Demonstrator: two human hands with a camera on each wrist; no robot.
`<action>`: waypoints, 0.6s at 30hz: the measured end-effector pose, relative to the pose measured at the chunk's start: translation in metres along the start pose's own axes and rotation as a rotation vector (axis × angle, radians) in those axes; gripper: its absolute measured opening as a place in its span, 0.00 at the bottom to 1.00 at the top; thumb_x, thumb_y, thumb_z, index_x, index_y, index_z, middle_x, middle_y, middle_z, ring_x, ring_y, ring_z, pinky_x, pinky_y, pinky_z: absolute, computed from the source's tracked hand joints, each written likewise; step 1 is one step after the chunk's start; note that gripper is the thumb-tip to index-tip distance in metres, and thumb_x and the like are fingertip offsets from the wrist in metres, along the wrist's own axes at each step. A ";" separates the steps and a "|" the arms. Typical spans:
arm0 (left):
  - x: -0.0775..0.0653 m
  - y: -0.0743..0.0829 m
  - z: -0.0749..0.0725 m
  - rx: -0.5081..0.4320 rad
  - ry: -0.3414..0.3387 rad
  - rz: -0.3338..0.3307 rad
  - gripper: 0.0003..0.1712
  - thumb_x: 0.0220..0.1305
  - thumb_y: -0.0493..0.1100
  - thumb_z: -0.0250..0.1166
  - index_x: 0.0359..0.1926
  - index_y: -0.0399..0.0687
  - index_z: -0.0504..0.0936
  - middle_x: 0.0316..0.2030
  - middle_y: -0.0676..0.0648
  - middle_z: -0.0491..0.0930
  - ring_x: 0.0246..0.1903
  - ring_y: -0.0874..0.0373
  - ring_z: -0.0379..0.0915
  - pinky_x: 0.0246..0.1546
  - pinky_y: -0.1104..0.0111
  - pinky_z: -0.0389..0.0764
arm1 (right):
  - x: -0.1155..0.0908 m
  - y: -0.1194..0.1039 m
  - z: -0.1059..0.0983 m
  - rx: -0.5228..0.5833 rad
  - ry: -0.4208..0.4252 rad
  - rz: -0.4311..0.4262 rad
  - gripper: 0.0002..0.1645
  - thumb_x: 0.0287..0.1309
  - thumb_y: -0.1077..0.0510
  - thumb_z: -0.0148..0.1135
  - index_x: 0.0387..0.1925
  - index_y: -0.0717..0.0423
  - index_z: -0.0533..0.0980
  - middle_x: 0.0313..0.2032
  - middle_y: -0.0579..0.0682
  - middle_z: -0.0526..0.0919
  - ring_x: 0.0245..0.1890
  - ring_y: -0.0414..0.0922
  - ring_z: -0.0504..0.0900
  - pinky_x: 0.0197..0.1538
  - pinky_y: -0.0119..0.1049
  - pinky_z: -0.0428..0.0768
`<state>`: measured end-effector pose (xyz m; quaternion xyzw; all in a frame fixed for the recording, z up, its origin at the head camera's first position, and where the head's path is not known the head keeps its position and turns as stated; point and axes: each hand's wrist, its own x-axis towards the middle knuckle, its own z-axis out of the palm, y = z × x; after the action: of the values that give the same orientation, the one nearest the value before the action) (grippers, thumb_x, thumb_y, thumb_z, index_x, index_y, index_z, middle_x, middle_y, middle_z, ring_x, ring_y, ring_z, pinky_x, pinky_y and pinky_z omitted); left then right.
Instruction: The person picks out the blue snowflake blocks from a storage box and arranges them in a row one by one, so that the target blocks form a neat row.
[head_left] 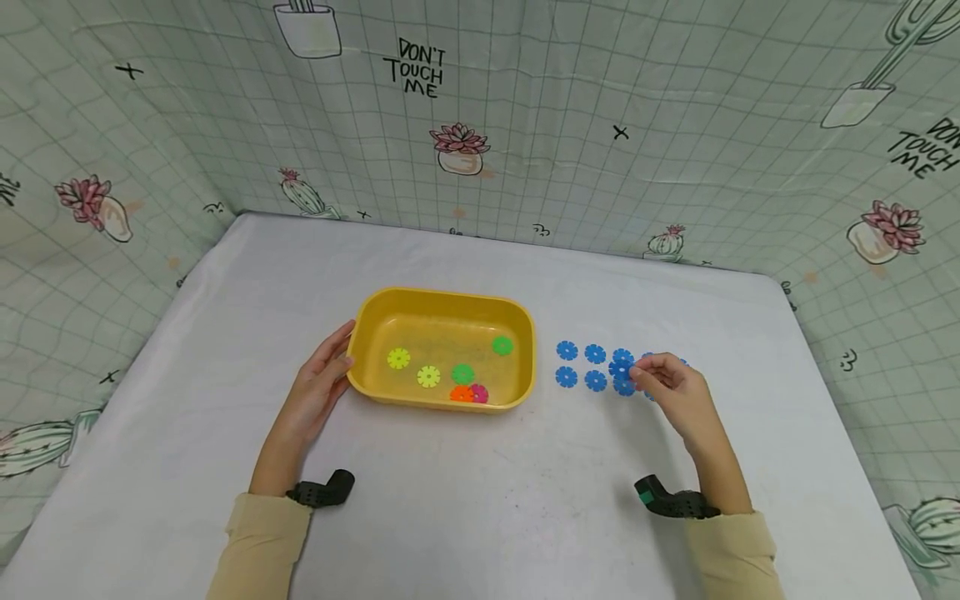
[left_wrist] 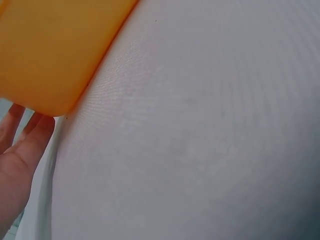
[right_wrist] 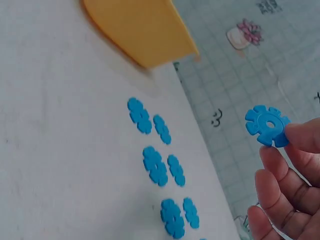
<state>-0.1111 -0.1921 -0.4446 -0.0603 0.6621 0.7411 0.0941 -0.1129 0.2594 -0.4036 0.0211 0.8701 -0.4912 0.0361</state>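
Note:
A yellow plastic tray [head_left: 442, 302] stands on the table. My left hand [head_left: 317, 385] rests against its left end, with fairly straight fingers touching the outer wall, also seen on the tray [left_wrist: 50, 55] in the left wrist view. Between thumb and fingertips my right hand [head_left: 677, 392] pinches a blue snowflake disc [right_wrist: 269, 125], notched round the edge and pierced in the middle. The disc is held above two rows of similar blue discs [head_left: 566, 377] lying right of the tray. Some of those discs are partly hidden by the right hand.
Inside the tray lie yellow discs [head_left: 428, 377], green discs [head_left: 462, 373], an orange disc [head_left: 461, 393] and a pink disc [head_left: 480, 393]. A white cloth [head_left: 480, 500] covers the table. Behind and beside it hangs a printed grid curtain [head_left: 540, 108].

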 end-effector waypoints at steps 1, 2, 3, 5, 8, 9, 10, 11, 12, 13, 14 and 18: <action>0.000 0.000 0.000 0.000 0.002 -0.003 0.30 0.71 0.44 0.49 0.71 0.57 0.54 0.71 0.46 0.53 0.62 0.59 0.60 0.52 0.82 0.72 | 0.000 0.008 -0.004 0.003 0.016 0.012 0.21 0.61 0.48 0.57 0.44 0.63 0.72 0.32 0.38 0.79 0.34 0.36 0.79 0.41 0.23 0.78; 0.000 0.001 0.000 0.002 0.003 -0.004 0.30 0.71 0.44 0.49 0.71 0.57 0.54 0.71 0.46 0.53 0.62 0.59 0.60 0.52 0.81 0.72 | 0.002 0.018 -0.007 0.015 0.039 0.031 0.22 0.60 0.46 0.57 0.43 0.62 0.73 0.31 0.37 0.79 0.33 0.35 0.79 0.40 0.22 0.78; 0.000 0.001 0.000 0.002 0.003 -0.006 0.30 0.71 0.44 0.49 0.71 0.57 0.54 0.71 0.46 0.53 0.62 0.59 0.60 0.52 0.81 0.72 | 0.004 0.029 -0.010 0.027 0.062 0.052 0.24 0.59 0.43 0.58 0.43 0.60 0.73 0.31 0.36 0.80 0.33 0.35 0.79 0.40 0.22 0.78; 0.000 0.001 0.000 0.000 0.005 -0.009 0.30 0.71 0.44 0.49 0.71 0.57 0.54 0.71 0.46 0.53 0.62 0.59 0.60 0.52 0.81 0.72 | 0.008 0.056 -0.017 0.030 0.107 0.098 0.28 0.56 0.37 0.58 0.42 0.57 0.74 0.31 0.34 0.80 0.32 0.33 0.79 0.39 0.20 0.78; -0.001 0.000 0.000 -0.006 0.005 -0.010 0.30 0.71 0.44 0.49 0.71 0.58 0.54 0.71 0.46 0.53 0.62 0.59 0.60 0.52 0.81 0.72 | 0.014 0.092 -0.027 0.041 0.165 0.169 0.29 0.53 0.33 0.58 0.42 0.53 0.75 0.30 0.33 0.80 0.31 0.32 0.79 0.37 0.18 0.76; -0.001 0.000 0.000 -0.007 0.006 -0.009 0.30 0.71 0.44 0.49 0.71 0.58 0.54 0.71 0.46 0.53 0.62 0.59 0.60 0.52 0.81 0.72 | 0.015 0.099 -0.030 0.030 0.174 0.195 0.29 0.53 0.33 0.57 0.42 0.51 0.74 0.30 0.32 0.80 0.30 0.32 0.79 0.37 0.18 0.76; -0.001 0.000 0.000 -0.008 0.006 -0.009 0.30 0.70 0.44 0.49 0.71 0.58 0.54 0.71 0.46 0.52 0.62 0.60 0.60 0.53 0.81 0.72 | 0.015 0.104 -0.034 0.024 0.184 0.221 0.27 0.54 0.34 0.56 0.41 0.51 0.74 0.29 0.31 0.80 0.30 0.32 0.79 0.36 0.18 0.75; 0.000 0.000 0.000 -0.009 0.005 -0.010 0.30 0.70 0.44 0.49 0.71 0.58 0.54 0.71 0.46 0.53 0.62 0.60 0.60 0.53 0.81 0.72 | 0.014 0.106 -0.037 0.025 0.190 0.245 0.25 0.56 0.35 0.56 0.41 0.50 0.74 0.28 0.31 0.80 0.29 0.32 0.78 0.35 0.18 0.75; 0.000 0.000 0.000 -0.009 0.005 -0.009 0.30 0.70 0.44 0.49 0.71 0.58 0.54 0.71 0.46 0.53 0.62 0.59 0.60 0.53 0.81 0.72 | 0.012 0.106 -0.040 0.029 0.198 0.268 0.23 0.57 0.37 0.57 0.40 0.50 0.74 0.27 0.31 0.79 0.28 0.31 0.78 0.34 0.18 0.76; 0.000 0.000 0.000 -0.010 0.005 -0.009 0.30 0.70 0.44 0.49 0.71 0.58 0.54 0.71 0.46 0.53 0.62 0.59 0.60 0.53 0.81 0.72 | 0.010 0.102 -0.042 0.035 0.206 0.290 0.21 0.58 0.38 0.56 0.39 0.51 0.73 0.26 0.31 0.79 0.26 0.32 0.78 0.33 0.19 0.76; 0.000 0.000 0.000 -0.009 0.004 -0.008 0.30 0.71 0.44 0.49 0.71 0.58 0.54 0.71 0.46 0.53 0.62 0.59 0.60 0.52 0.81 0.72 | 0.007 0.098 -0.044 0.039 0.209 0.308 0.20 0.59 0.40 0.56 0.39 0.51 0.73 0.25 0.31 0.78 0.25 0.32 0.77 0.32 0.19 0.77; 0.001 0.000 -0.001 -0.015 -0.005 0.001 0.30 0.71 0.43 0.48 0.71 0.57 0.54 0.71 0.45 0.52 0.62 0.60 0.60 0.52 0.82 0.72 | -0.002 0.075 -0.046 0.082 0.218 0.379 0.17 0.62 0.45 0.55 0.39 0.55 0.72 0.21 0.31 0.78 0.23 0.32 0.77 0.30 0.22 0.79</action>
<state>-0.1117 -0.1930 -0.4452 -0.0589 0.6563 0.7462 0.0947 -0.1074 0.3373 -0.4436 0.2385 0.8285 -0.5056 0.0326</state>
